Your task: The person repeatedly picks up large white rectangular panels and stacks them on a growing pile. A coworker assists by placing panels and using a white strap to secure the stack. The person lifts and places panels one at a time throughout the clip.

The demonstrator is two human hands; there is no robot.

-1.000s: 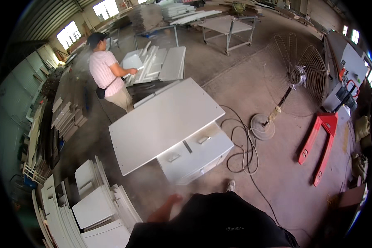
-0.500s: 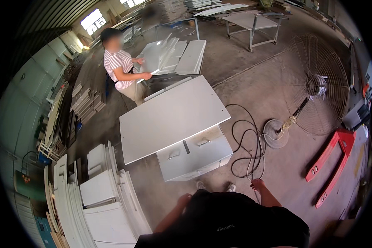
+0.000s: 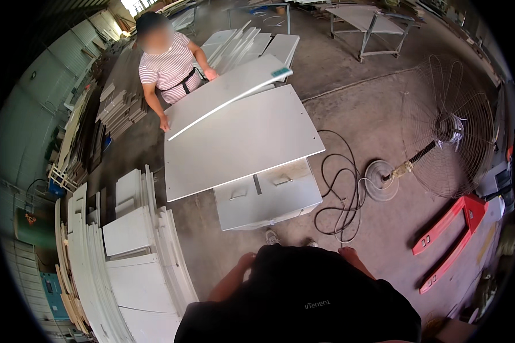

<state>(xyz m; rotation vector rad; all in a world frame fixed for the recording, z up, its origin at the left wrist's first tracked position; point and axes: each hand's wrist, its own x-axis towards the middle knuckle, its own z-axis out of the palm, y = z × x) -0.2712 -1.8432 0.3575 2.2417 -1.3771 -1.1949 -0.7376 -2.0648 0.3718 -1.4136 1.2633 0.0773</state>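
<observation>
A large white panel lies in front of me on top of a white cabinet with two handles. A co-worker in a striped shirt and dark cap holds a second white panel over the far edge of the first. My left hand is low by my dark shirt, and its fingers are mostly hidden. My right hand is low on my other side, closed at the end of a thin hose that runs in loops over the floor.
Several white boards stand stacked at my left. A large round fan with its base stands at the right. Beyond it, nearer me, are red pallet jack forks. A wheeled table is at the far right.
The co-worker has turned and come nearer, bringing a white panel over the far edge of the large one. My right hand has drawn back toward my body.
</observation>
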